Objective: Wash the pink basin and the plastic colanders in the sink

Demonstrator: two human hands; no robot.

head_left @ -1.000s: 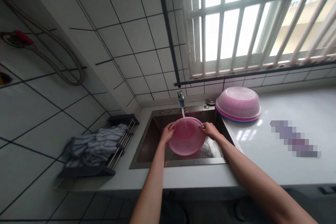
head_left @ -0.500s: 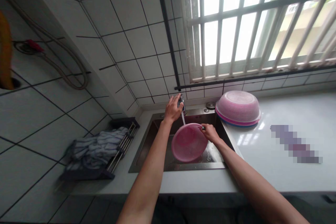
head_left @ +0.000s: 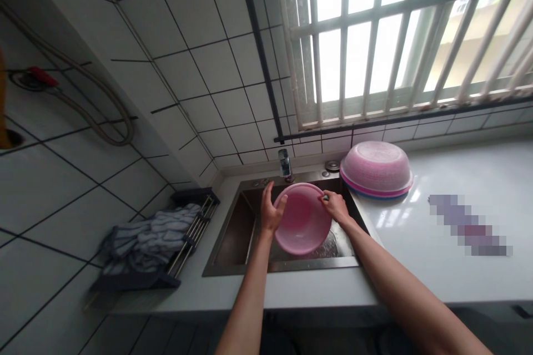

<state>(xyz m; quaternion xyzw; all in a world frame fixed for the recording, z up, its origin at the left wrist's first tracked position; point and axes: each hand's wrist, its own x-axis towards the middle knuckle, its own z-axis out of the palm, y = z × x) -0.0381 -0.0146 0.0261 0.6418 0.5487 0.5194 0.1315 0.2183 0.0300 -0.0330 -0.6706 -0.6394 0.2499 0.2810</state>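
A pink plastic basin (head_left: 302,222) is tilted in the steel sink (head_left: 239,233), its inside facing me. My right hand (head_left: 335,206) is closed on the basin's upper right rim. Something small and greenish shows at its fingers, too small to name. Beside the basin's left rim is my left hand (head_left: 272,212), fingers stretched and thumb apart; whether it touches the rim I cannot tell. Behind the basin stands the faucet (head_left: 284,163), with no stream visible from it. Water lies on the sink floor, partly hidden by the basin.
Upturned pink basins or colanders (head_left: 377,169) are stacked on the white counter (head_left: 425,277), right of the sink. A blurred patch (head_left: 470,226) lies farther right. On the left, a dark rack (head_left: 194,233) carries a striped cloth (head_left: 152,236). A barred window (head_left: 395,39) rises behind.
My left hand has left the faucet and come down to the basin's left side. The water stream is gone from view. The basin has tipped, showing more of its inside; my right hand still grips it.
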